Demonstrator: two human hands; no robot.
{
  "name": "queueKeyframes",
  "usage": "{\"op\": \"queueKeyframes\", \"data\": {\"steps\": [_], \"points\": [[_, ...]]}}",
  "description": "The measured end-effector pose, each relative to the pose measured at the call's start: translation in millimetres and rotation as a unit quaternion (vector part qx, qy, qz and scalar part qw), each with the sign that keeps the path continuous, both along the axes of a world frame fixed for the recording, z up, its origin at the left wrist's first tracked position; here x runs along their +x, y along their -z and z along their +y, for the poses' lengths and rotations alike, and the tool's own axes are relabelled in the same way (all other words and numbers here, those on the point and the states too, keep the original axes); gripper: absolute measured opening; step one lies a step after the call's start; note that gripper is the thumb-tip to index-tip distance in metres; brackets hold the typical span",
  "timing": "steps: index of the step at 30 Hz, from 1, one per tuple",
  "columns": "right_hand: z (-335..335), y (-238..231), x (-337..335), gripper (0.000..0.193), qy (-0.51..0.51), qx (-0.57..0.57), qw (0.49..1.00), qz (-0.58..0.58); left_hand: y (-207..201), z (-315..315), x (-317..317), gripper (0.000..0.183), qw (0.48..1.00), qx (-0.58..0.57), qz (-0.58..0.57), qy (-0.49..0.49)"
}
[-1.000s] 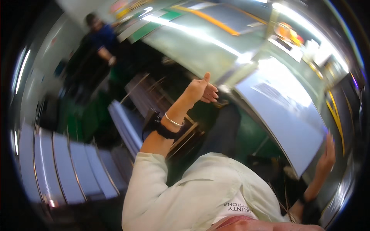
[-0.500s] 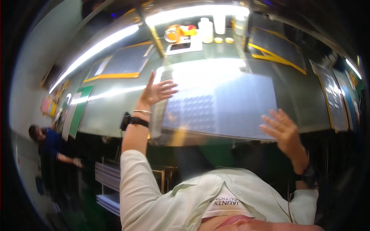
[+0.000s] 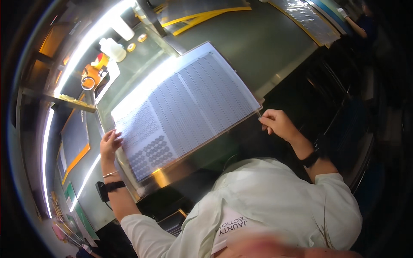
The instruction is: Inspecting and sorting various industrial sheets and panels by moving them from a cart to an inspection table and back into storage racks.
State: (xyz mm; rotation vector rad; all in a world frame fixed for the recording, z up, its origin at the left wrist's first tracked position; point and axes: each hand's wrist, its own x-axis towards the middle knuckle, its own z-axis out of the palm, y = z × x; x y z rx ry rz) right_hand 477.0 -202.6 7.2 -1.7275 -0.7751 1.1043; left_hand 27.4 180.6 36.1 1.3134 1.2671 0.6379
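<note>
A large pale blue-grey sheet [image 3: 202, 99] printed with rows of small dark shapes lies on the bench, its near edge along the bench's front. At its left edge is my left hand [image 3: 111, 148], fingers bent and closed on the margin. My right hand [image 3: 277, 124] pinches at the near right corner, where a thin clear strip or film edge shows between corner and fingertips. Glare whitens the sheet's far left side.
Behind the sheet stand a white bottle [image 3: 113, 49], an orange tape roll [image 3: 89, 79] and small yellow-rimmed rolls [image 3: 130, 47]. Yellow-edged panels [image 3: 202, 10] lie farther back. A metal post [image 3: 150, 17] rises from the bench [image 3: 266, 47]. Another person's gloved hand [image 3: 342, 13] appears at upper right.
My view has turned, so the bench appears tilted. Both hands, spread and raised before, have come down to the sheet's edges and closed there.
</note>
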Motion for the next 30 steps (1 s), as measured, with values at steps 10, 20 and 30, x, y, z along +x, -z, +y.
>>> {"op": "queueKeyframes", "data": {"steps": [10, 20, 30], "points": [[26.0, 7.3, 15.0, 0.012, 0.053, 0.052, 0.986, -0.147, -32.4, 20.1, 21.6, 0.018, 0.98, 0.189, -0.047, -0.024], [27.1, 5.8, 9.6, 0.013, 0.084, 0.077, 0.985, -0.132, -26.7, 26.2, 27.0, 0.02, 0.979, 0.196, -0.046, -0.029], [36.8, 11.0, 13.1, 0.013, 0.096, 0.129, 0.971, -0.178, -6.0, 41.3, 13.8, 0.021, 0.987, 0.138, 0.06, -0.063]]}}
